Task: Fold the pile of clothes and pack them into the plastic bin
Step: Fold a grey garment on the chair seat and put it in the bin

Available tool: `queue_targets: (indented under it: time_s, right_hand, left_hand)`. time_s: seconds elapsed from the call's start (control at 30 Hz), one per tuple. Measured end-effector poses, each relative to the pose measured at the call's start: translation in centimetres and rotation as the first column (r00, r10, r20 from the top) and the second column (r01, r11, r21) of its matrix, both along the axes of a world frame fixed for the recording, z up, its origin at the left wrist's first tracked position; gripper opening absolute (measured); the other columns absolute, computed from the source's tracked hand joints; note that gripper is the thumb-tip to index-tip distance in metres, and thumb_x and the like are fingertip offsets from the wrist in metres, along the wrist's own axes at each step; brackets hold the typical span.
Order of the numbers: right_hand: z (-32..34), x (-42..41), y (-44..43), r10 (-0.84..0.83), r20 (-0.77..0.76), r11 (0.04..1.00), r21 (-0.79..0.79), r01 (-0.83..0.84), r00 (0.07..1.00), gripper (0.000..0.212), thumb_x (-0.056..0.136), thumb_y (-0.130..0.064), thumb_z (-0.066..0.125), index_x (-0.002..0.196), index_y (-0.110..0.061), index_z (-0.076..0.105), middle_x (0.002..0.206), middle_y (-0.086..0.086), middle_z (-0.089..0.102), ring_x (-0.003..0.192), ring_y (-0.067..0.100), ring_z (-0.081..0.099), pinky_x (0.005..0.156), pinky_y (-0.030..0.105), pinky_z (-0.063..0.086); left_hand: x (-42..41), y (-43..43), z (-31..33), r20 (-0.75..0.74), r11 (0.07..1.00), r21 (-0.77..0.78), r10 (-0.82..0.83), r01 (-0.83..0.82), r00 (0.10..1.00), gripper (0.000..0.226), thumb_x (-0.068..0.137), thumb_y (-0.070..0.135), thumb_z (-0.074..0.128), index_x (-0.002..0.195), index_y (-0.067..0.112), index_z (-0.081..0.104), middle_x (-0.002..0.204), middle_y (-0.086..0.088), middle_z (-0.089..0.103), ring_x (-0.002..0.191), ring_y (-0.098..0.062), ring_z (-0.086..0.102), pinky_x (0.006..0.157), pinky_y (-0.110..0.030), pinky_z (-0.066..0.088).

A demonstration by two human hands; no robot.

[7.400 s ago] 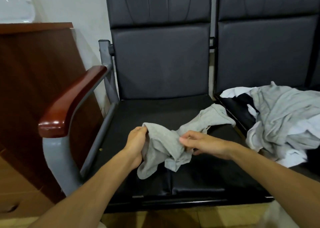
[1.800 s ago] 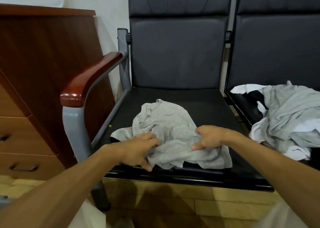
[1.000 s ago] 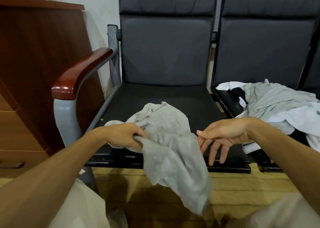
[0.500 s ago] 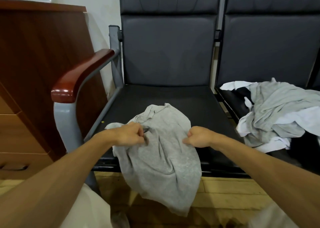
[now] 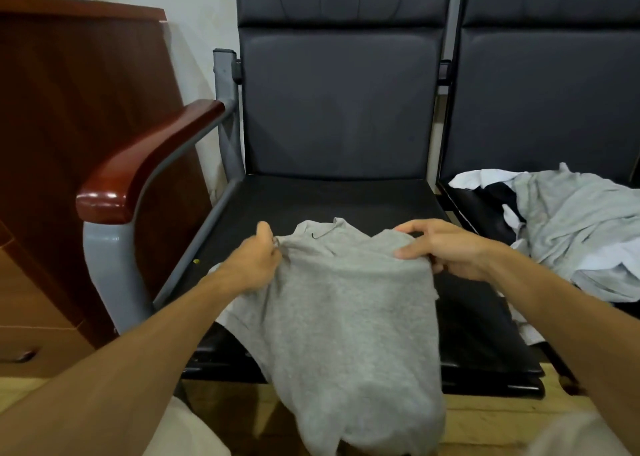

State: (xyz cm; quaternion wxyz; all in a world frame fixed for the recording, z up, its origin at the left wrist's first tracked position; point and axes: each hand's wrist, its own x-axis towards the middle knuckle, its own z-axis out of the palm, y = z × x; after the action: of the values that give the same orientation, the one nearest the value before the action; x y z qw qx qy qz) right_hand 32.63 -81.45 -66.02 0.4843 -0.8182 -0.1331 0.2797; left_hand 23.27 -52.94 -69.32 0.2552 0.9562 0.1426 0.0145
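A second ago the right hand (image 5: 446,248) was off the cloth with its fingers spread. Half a second ago both hands had bunched the grey shirt (image 5: 346,317) in fists near its middle. Now they have moved to the top edge and drawn apart, one at each shoulder, with the collar showing between them.

The left hand (image 5: 258,261) has a tight, curled grip on the cloth at the left shoulder. The right hand's grip is looser: its fingers lie over the top of the right shoulder and the cloth is pinched against the thumb beneath.

The shirt's top lies over the front part of the chair seat (image 5: 329,199). The body of the shirt hangs past the seat's front edge towards the floor, flatter and less crumpled than it was.

I judge that this shirt is now spread and ready for laying flat on the chair seat for its first fold; no fold is made yet. It will need lifting back onto the seat, since most of its length hangs off the front.

The pile of clothes (image 5: 571,227), grey and white, sits to the right of the chair seat on the neighbouring seat and looks untouched. The plastic bin is not in view, so most of the task is yet to do.
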Motion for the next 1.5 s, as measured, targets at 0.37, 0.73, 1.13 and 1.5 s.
queue_targets:
  time_s: [0.37, 0.73, 1.13, 1.5]
  right_hand:
    - [-3.1, 4.8, -0.4, -0.237, 0.537, 0.905, -0.181, 0.384, 0.810, 0.030, 0.072, -0.026, 0.082, 0.087, -0.021, 0.057, 0.099, 0.002, 0.062, 0.096, 0.019, 0.057, 0.079, 0.030, 0.046]
    - [-3.1, 1.9, -2.3, 0.357, 0.568, 0.793, -0.604, 0.081, 0.742, 0.036, 0.080, -0.026, 0.072, 0.111, -0.025, 0.053, 0.109, -0.002, 0.039, 0.113, 0.020, 0.036, 0.099, 0.027, 0.035]
    - [-0.6, -3.0, -2.4, 0.630, 0.296, 0.564, -0.810, -0.161, 0.718, 0.018, 0.083, -0.032, 0.068, 0.071, -0.033, 0.055, 0.078, -0.017, 0.057, 0.085, 0.008, 0.056, 0.077, 0.019, 0.045]
    - [-2.1, -1.7, -5.3, 0.639, 0.271, 0.656, -0.681, -0.326, 0.720, 0.025, 0.078, -0.020, 0.078, 0.093, -0.033, 0.063, 0.099, -0.018, 0.055, 0.098, 0.003, 0.051, 0.092, 0.020, 0.044]
  left_hand:
    - [3.5, 1.3, -0.5, 0.241, 0.976, 0.099, 0.165, -0.193, 0.956, 0.014, 0.096, 0.034, 0.052, 0.100, 0.025, 0.042, 0.093, 0.003, 0.055, 0.075, -0.014, 0.054, 0.065, -0.033, 0.044]
    - [-1.8, 1.9, 0.8, 0.211, 0.986, 0.111, -0.143, 0.121, 0.967, 0.041, 0.088, 0.026, 0.064, 0.126, 0.031, 0.049, 0.119, 0.008, 0.034, 0.111, -0.009, 0.029, 0.095, -0.028, 0.024]
    - [-6.6, 3.0, 1.3, -0.182, 0.926, -0.046, -0.378, 0.376, 0.908, 0.020, 0.088, 0.010, 0.065, 0.101, 0.025, 0.069, 0.112, 0.008, 0.060, 0.108, -0.007, 0.055, 0.093, -0.013, 0.042]
    - [-3.2, 3.1, -1.2, -0.104, 0.930, -0.003, -0.366, 0.367, 0.925, 0.013, 0.083, 0.018, 0.072, 0.093, 0.026, 0.076, 0.102, 0.013, 0.062, 0.096, -0.002, 0.058, 0.090, -0.013, 0.044]
